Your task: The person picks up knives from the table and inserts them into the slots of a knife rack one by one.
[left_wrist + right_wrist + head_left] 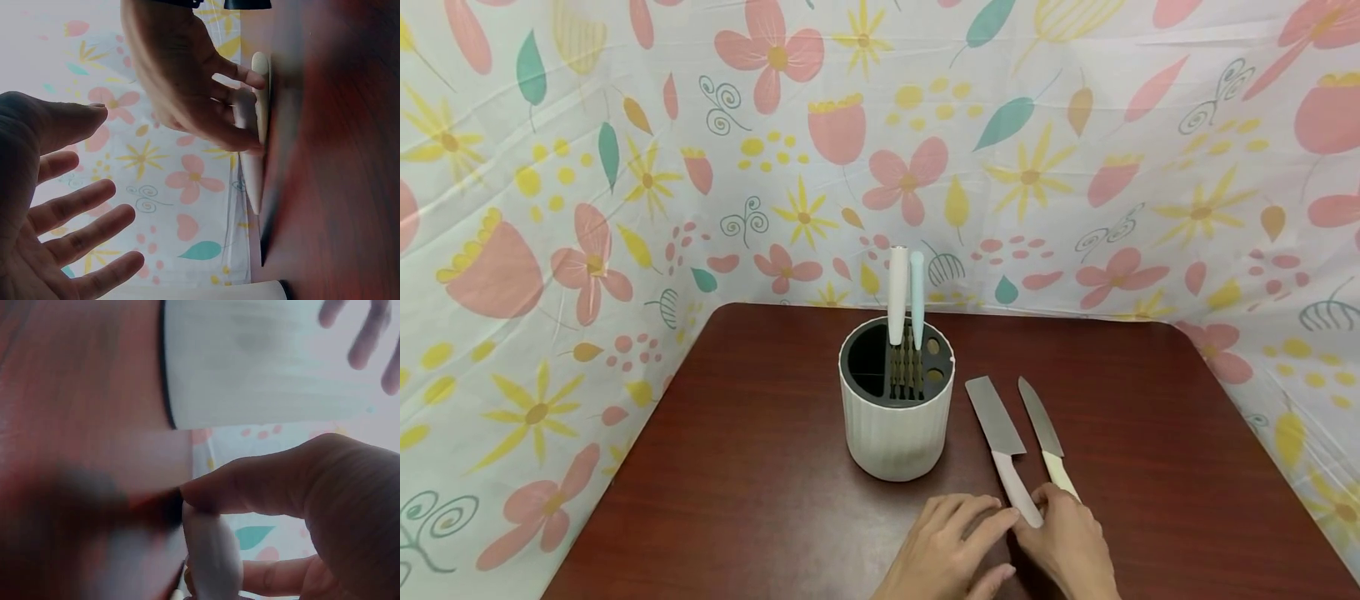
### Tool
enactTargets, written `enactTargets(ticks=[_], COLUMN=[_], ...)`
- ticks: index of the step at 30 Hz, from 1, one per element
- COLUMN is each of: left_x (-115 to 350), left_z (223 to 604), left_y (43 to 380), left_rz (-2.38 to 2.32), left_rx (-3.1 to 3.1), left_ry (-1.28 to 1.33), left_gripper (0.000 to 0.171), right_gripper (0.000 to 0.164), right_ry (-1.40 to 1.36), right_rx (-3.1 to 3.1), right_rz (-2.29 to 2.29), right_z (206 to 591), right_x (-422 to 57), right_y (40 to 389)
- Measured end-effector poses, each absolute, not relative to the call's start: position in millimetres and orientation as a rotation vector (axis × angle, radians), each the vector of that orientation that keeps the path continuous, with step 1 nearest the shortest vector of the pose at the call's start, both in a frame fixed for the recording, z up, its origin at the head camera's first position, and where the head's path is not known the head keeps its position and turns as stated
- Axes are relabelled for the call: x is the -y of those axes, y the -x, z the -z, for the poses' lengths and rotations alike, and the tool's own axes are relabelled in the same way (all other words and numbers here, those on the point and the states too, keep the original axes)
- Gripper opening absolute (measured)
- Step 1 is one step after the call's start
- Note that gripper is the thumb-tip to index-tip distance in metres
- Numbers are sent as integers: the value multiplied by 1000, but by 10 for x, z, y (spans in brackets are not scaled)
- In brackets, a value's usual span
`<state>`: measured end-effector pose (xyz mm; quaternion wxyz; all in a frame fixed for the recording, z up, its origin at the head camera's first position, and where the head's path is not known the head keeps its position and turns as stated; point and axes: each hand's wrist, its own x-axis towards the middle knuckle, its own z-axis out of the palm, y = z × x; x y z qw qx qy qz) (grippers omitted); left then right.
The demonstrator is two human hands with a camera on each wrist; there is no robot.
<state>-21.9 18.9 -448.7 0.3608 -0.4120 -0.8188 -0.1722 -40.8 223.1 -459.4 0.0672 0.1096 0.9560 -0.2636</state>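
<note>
A cleaver (997, 417) with a broad blade and pale pinkish-white handle lies on the table, blade pointing away from the person. My right hand (1069, 537) pinches its handle (212, 550) between thumb and fingers. Just right of the cleaver lies a narrower pointed knife (1042, 421) with a cream handle, whose end the right hand partly covers. My left hand (942, 546) hovers left of the cleaver handle, fingertips close to it in the head view. The left wrist view shows the left hand's fingers (94, 240) spread and holding nothing.
A white ribbed knife holder (895, 442) with a black slotted insert stands left of the cleaver. A white handle (897, 296) and a light blue handle (917, 292) stick up from its slots. Behind the brown table (760, 433) hangs a floral cloth (865, 167).
</note>
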Motion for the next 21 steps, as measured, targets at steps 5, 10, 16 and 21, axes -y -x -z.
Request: enactTargets(ticks=[5,10,16,21], left_x=[-180,-175,-177,-173], left_z=[4473,4459,4440,4415], left_y=[213,217,229,234], left_rz=[460,480,474,462], left_rx=[2127,2145,2137,2137], left_ry=[1073,1081,1083,1074], left_gripper=[42,41,42,45], right_gripper=[37,41,41,36], right_ry=[-360,-345,-382,-480], right_rx=[-2848,-2878,-2930,-3103], right_rz=[836,825,900,1011], right_z=[4470,4397,4321,4251], right_x=[-2249,-2258,-2283,-2255], right_y=[354,318,289,241])
